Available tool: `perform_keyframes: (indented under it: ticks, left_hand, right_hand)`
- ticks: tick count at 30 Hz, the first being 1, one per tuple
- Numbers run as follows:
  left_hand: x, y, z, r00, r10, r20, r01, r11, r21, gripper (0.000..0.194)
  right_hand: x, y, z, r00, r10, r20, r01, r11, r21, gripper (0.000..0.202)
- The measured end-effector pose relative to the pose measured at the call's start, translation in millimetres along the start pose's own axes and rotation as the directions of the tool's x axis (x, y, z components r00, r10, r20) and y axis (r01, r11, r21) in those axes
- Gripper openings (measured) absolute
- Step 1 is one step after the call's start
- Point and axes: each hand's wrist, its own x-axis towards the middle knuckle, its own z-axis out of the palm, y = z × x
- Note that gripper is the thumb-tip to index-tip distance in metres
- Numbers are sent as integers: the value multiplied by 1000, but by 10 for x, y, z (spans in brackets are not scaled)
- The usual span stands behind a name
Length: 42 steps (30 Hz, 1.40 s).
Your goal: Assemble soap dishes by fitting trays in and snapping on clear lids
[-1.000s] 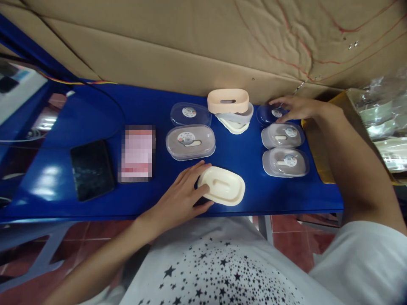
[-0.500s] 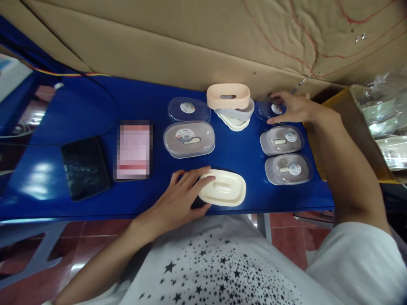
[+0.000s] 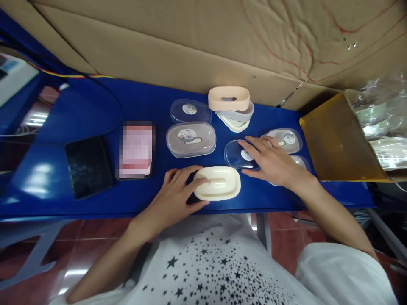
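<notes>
Since the earlier frame I noted the right hand (image 3: 270, 161) had come back from the far counter (image 3: 95, 199) edge, bringing a clear lid (image 3: 237, 154) just right of the cream tray (image 3: 218, 183); fingers spread flat on it. Left hand (image 3: 178, 195) rested on the tray's left end, fingers loosely curled over it. Farther back sat a lidded box (image 3: 190, 139) and a stack of trays (image 3: 230, 108).

No text can be read. The round stickers on the clear lids (image 3: 190, 109) are too small to make out. The card (image 3: 136, 148) is blurred
</notes>
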Motion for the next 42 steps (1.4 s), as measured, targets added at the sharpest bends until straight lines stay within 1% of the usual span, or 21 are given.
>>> perform_keyframes:
  ticks: [3,4,6,9,12,14,16,18,19,21,23,25,27,28,29,31,32,34,37,39,42]
  left_hand:
    - [-18,-33,-33,1000,26,-10,-25,1000,11,40]
    - [-24,-45,-40,999,33,-10,-33,999,11,39]
    - [-39,-67,-54,999,47,-12,-47,999,1,37]
    - [-69,-97,-76,997,60,-48,-62,997,-55,27]
    - [-117,-125,-97,997,41,-61,-49,990,-129,20]
    - [-158,-141,-106,999,23,-47,-30,988,-154,20]
    - [-198,-147,-114,999,-1,-44,-7,984,-176,21]
    - [-229,-136,-132,998,-27,-55,15,977,-214,21]
    - [-241,-123,-149,997,-36,-66,19,971,-239,19]
    - [-266,-88,-202,994,-39,-98,9,958,-288,16]
    - [-305,-47,-277,990,-28,-139,-18,947,-321,14]
    - [-378,-15,-361,984,-35,-172,-24,944,-329,15]
    - [-487,1,-430,979,-59,-193,-6,949,-315,16]
    - [-549,3,-452,979,-70,-193,9,954,-300,16]
    - [-609,1,-464,979,-80,-186,24,958,-286,16]
    - [-708,-8,-450,981,-101,-163,55,963,-265,14]
    - [-736,-11,-424,981,-118,-151,75,962,-264,13]
    - [-736,-11,-340,980,-141,-140,99,957,-271,13]
    - [-610,1,-168,982,-135,-133,93,955,-282,22]
    - [-495,5,-59,983,-133,-129,89,949,-304,35]
    - [-376,-3,40,983,-126,-132,80,948,-309,67]
  right_hand:
    - [183,138,-10,999,-40,16,39,995,95,76]
    - [268,202,-37,999,-46,-7,47,990,133,70]
    - [479,323,-94,995,-23,-102,41,983,180,57]
    - [843,443,-148,965,61,-254,-26,990,139,48]
    - [1154,497,-164,942,127,-309,-118,992,48,46]
    - [1297,530,-171,940,150,-306,-161,987,-10,44]
    - [1381,567,-189,957,149,-248,-165,985,-46,39]
    - [1389,586,-233,972,141,-189,-153,987,-51,32]
    - [1356,577,-266,972,140,-187,-151,987,-46,31]
    - [1198,498,-346,958,143,-250,-156,987,-34,31]
    - [909,325,-413,931,147,-334,-163,986,-21,33]
    - [521,78,-422,923,141,-359,-157,987,-17,34]
    - [101,-200,-351,903,112,-415,-125,992,-3,37]
    - [-95,-336,-289,910,103,-402,-107,994,14,47]
    - [-270,-465,-215,904,96,-417,-88,995,39,58]
    - [-528,-696,-57,882,157,-444,-114,986,123,77]
    - [-606,-800,18,865,193,-464,-128,978,168,83]
    - [-666,-985,151,848,223,-481,-113,962,248,90]
    - [-591,-1202,311,874,155,-461,-6,951,308,92]
    - [-506,-1286,408,900,91,-427,48,951,304,85]
    - [-426,-1320,535,931,-20,-363,122,958,260,69]
